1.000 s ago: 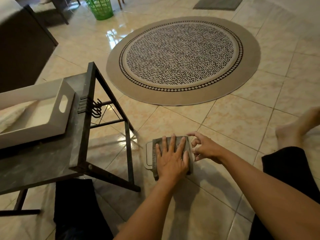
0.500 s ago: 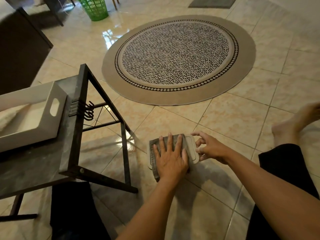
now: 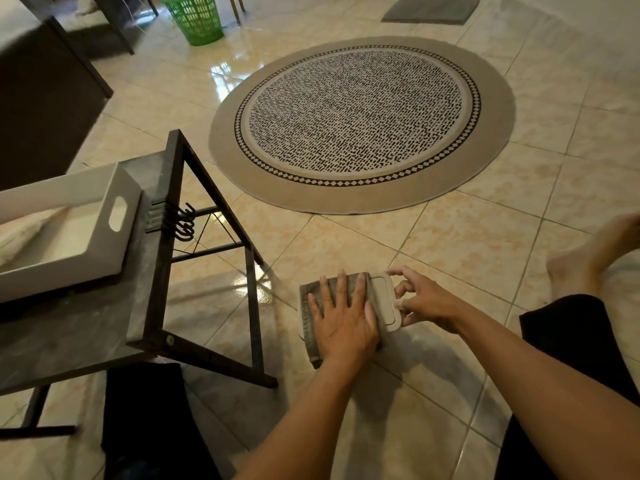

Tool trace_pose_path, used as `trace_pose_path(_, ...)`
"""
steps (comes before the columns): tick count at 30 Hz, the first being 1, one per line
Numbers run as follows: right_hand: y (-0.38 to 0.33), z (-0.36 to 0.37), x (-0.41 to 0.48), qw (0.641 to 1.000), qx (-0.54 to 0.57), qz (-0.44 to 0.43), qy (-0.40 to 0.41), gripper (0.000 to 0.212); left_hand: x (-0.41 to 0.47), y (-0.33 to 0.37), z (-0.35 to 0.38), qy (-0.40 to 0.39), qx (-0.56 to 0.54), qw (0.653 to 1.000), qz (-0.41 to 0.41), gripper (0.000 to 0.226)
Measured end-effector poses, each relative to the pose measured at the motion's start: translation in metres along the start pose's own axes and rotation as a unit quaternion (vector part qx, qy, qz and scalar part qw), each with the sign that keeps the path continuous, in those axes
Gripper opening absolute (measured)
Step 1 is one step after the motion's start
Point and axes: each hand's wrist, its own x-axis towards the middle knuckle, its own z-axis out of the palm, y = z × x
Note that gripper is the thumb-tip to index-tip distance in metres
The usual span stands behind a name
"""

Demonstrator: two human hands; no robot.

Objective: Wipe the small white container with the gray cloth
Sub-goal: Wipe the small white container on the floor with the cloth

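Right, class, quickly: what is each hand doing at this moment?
Left hand: open, pressed flat on the folded gray cloth.
Right hand: fingertips gripping the small white plastic container's right edge.

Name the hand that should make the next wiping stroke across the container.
Left. The left hand already lies flat on the gray cloth over the small white container; the right hand only steadies its right edge with its fingers.

place: home, living area
evidence: tiled floor (image 3: 450,244), round rug (image 3: 360,123), green laundry basket (image 3: 194,15), side table (image 3: 104,323)
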Motion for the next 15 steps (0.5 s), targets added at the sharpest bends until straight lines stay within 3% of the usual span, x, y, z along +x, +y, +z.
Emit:
trace_pose_path(7,0.001,0.002,-0.001,1.000,0.015,0.003,-0.002,0.061,0.011,0.018,0.003,-0.005,0.006,0.999,0.052,0.058)
trace_pose_path(12,0.000,0.004,-0.001,1.000,0.007,0.003,0.003,0.062,0.010,-0.016,-0.006,0.004,-0.003,1.000,-0.028,0.060)
trace_pose_path(15,-0.002,0.005,0.000,1.000,-0.004,0.000,0.000,0.061,-0.007,-0.006,-0.002,-0.009,-0.001,1.000,-0.009,0.060)
